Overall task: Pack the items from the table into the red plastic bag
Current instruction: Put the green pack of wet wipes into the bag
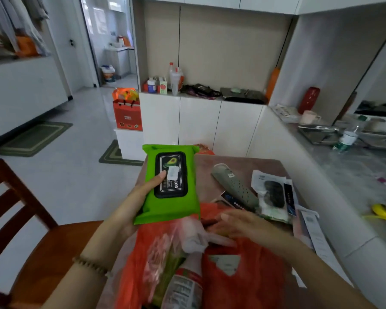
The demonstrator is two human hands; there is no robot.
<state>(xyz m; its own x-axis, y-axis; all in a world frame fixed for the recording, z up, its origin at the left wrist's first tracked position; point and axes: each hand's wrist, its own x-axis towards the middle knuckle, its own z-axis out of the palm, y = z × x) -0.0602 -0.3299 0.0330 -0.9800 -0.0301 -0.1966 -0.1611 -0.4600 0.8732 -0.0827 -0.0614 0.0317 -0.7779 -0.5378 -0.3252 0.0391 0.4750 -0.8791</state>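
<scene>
Left hand [132, 205] grips the wipes pack [173, 208]; right hand [239, 224] flat on the red bag [250, 286]. Widen its mouth first, I reckon.

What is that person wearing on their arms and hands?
No gloves and no sleeves show: both forearms are bare. The left hand has a bracelet of small brown beads round its wrist. The right hand wears nothing I can see, though it is blurred.
</scene>
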